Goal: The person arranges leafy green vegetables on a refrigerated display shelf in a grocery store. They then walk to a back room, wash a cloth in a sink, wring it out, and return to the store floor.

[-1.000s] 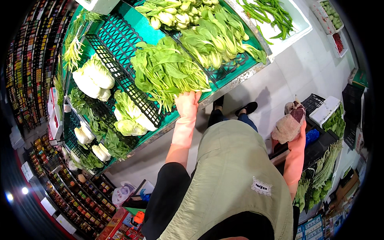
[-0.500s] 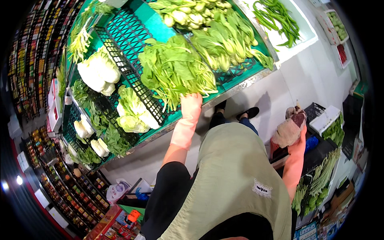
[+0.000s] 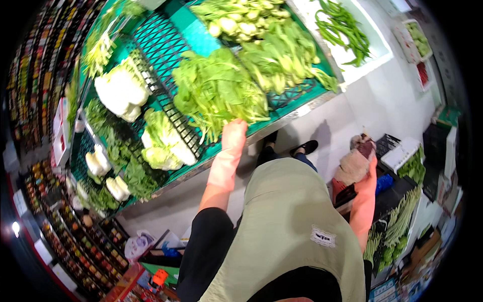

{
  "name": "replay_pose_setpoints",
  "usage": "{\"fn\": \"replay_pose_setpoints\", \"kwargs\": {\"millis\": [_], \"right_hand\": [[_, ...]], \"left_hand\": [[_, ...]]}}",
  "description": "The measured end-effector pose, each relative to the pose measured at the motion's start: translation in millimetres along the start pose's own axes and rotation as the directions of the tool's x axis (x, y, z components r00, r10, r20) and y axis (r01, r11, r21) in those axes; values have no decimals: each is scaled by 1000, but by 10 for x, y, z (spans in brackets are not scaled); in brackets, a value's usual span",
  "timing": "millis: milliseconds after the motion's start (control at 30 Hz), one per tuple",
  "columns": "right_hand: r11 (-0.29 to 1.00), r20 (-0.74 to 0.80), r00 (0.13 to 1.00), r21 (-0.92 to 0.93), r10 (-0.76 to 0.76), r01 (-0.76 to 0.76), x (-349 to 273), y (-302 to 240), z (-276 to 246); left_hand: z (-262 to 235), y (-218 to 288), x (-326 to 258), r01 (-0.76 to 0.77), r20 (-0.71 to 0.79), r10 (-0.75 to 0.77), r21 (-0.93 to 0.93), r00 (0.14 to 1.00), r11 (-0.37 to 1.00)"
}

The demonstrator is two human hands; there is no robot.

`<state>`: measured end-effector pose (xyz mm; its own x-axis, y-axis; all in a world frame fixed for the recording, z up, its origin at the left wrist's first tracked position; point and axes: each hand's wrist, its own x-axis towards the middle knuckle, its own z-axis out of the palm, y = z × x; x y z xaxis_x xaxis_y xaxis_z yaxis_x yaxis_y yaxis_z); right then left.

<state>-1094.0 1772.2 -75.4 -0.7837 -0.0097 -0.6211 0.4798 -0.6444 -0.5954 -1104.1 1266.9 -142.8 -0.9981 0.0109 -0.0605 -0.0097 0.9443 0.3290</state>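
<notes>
My left hand [image 3: 234,130], in a pink rubber glove, is at the front edge of a pile of leafy greens [image 3: 214,93]. Its fingers are closed on the stem ends nearest me, and the fingertips are partly hidden. To my right, away from the stand, my gloved right hand [image 3: 366,178] grips a bunched cloth [image 3: 352,168], beige with a dark maroon part. Right of the leafy greens lie bundles of bok choy [image 3: 284,58]. On their left, past a black crate wall [image 3: 176,118], is a pale green napa cabbage [image 3: 163,143].
The green stand has a metal front edge [image 3: 282,123] just before me. A white foam box [image 3: 377,58] of green peppers [image 3: 344,38] stands at its right. Behind my right hand are crates with long beans [image 3: 402,214]. Stocked shelves [image 3: 37,75] line the far left.
The whole view has shifted slightly. My left hand has drawn back a little toward the stand's edge, still at the greens. My right hand keeps its hold on the cloth.
</notes>
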Motion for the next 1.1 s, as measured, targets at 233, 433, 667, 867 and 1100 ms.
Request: {"fn": "replay_pose_setpoints", "kwargs": {"millis": [233, 433, 667, 867, 1100], "right_hand": [[989, -92, 993, 136, 78, -65, -197, -86, 393], [970, -40, 995, 231, 90, -79, -250, -99, 331], [981, -104, 994, 194, 29, -8, -217, -1, 3], [967, -73, 997, 253, 34, -15, -174, 49, -328], [951, -116, 993, 310, 17, 20, -158, 2, -452]], "left_hand": [[-21, 95, 45, -143, -15, 149, 195, 989, 970], [280, -35, 140, 160, 37, -158, -379, 987, 911], [101, 131, 113, 438, 606, -539, -795, 585, -419], [-903, 882, 102, -61, -257, -139, -640, 956, 766], [-1539, 1819, 346, -312, -201, 240, -663, 950, 681]]}}
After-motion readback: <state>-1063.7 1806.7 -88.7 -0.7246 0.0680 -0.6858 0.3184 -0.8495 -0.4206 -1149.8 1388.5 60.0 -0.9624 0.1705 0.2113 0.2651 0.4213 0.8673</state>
